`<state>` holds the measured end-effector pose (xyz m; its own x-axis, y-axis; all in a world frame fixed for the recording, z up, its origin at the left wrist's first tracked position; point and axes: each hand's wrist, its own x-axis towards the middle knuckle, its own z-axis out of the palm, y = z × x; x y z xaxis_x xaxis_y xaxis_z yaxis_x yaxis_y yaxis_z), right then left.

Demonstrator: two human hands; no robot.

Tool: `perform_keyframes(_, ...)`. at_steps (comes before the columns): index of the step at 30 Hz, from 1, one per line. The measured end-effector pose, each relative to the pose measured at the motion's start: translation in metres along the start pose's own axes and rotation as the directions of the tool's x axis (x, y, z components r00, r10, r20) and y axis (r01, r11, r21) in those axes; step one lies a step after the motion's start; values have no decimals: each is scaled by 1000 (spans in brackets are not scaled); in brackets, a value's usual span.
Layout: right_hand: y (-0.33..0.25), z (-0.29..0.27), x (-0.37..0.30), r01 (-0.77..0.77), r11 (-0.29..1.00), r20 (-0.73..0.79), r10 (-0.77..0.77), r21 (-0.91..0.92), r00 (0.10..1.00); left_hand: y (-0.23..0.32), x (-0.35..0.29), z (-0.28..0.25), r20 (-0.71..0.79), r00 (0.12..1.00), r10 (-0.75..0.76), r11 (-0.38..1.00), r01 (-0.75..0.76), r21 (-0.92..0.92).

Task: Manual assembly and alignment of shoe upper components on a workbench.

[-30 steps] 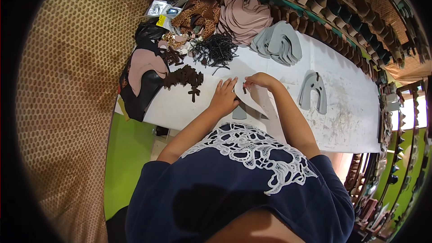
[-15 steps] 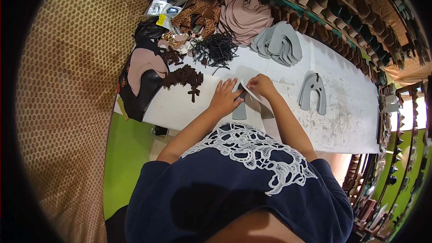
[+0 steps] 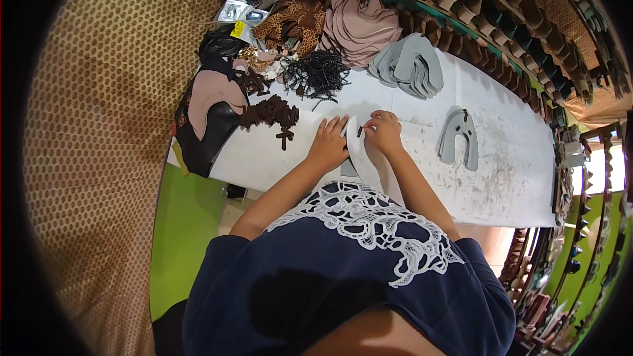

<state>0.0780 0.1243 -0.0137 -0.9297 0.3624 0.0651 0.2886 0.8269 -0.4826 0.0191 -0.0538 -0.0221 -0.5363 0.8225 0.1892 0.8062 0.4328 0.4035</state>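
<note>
In front of me at the table's near edge, a U-shaped shoe upper piece (image 3: 362,160) is held tilted up, its pale side showing and a bit of grey beneath its left part. My left hand (image 3: 329,140) grips its left edge, the thumb hidden behind it. A small dark brown strip (image 3: 359,131) shows against the pale side near the top. The fingertips of my right hand (image 3: 384,132) are closed in a pinch at that strip.
The white table (image 3: 409,125) bears a grey upper (image 3: 446,142) with brown bits at right. Behind stand stacks of grey pieces (image 3: 412,66) and pink pieces (image 3: 356,26). Left lie brown strips (image 3: 270,113), black beaded trims (image 3: 316,72) and a black bag (image 3: 214,138). Shoe racks (image 3: 501,33) line the back.
The shoe upper piece has turned so its pale side now faces up. The brown strip has come into sight at my right fingertips, and my left thumb has gone behind the piece.
</note>
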Motion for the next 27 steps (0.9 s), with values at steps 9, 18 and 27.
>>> perform_keyframes(9,-2,11,-3,-68,998,-51,68,-7,996,2,0,-3,18,1000,-12,999,11,46)
perform_keyframes(18,-8,13,-2,-99,994,-99,95,-36,991,2,-1,-1,-6,999,-34,999,34,23)
perform_keyframes(27,-22,13,-10,-141,987,-213,123,-71,969,2,-1,-1,50,997,-60,998,59,31)
